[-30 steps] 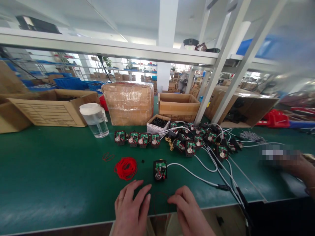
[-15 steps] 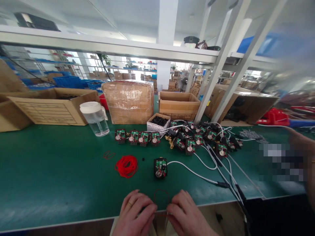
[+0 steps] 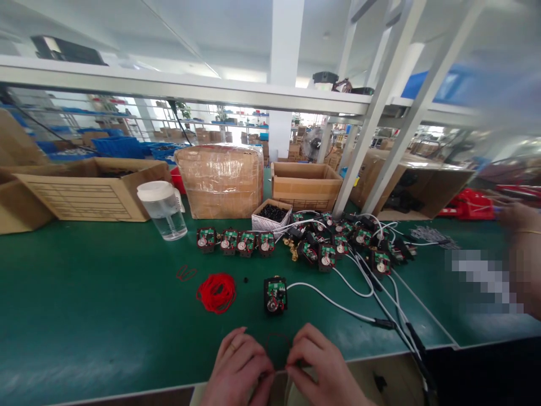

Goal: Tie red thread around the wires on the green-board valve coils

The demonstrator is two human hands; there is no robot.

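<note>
At the bench's front edge my left hand (image 3: pixel 240 363) and my right hand (image 3: pixel 319 363) face each other with fingertips pinched. Between them arches a loop of thin red cord (image 3: pixel 278 334), an end at each hand's fingers; the tips themselves are partly hidden. Just beyond the hands lies a black housing with a green circuit board (image 3: pixel 276 295), a white cable (image 3: pixel 329 296) running from it to the right. Left of it are a red bundle of cord (image 3: pixel 216 293), a tiny black part (image 3: pixel 245 279) and a loose thin red strand (image 3: pixel 186 273).
Several similar board units (image 3: pixel 245 242) stand in a row, with a pile of cabled ones (image 3: pixel 327 256) rightward. Behind are a small box of black parts (image 3: pixel 273 213), a water jug (image 3: pixel 163 211) and cardboard boxes (image 3: pixel 220 180). Another person's arm (image 3: pixel 522 248) reaches in at right.
My hands have shifted slightly, staying close together with the red loop between them. The loop sits lower and flatter. At right, the other person's hand has moved.
</note>
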